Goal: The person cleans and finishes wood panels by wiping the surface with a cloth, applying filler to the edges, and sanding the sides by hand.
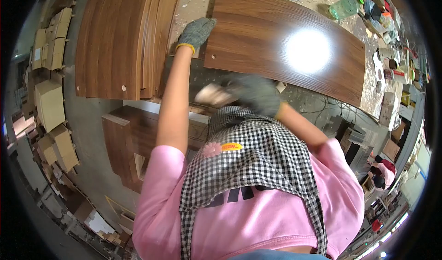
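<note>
In the head view, the brown board (258, 25) lies on the desk (195, 0). At its left end is the left hand (197, 33), whether pinching I cannot tell; by its nearer edge, the right hand (259, 94) has fingers gripping a blurred pale item (213, 95)

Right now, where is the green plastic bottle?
In the head view, the green plastic bottle is at upper right, on the spattered worktable, just beyond the wood-grain board.

Free room: strip of counter (194, 3) between left stack of panels (110, 39) and single brown panel (258, 34); left hand (197, 32) blocks its near part. Second opening: above the panel's upper face. Obstacles: green bottle (344, 8), far right; right hand (258, 95) with pale item (213, 95), near edge, exact clearance uncertain through blur.
</note>
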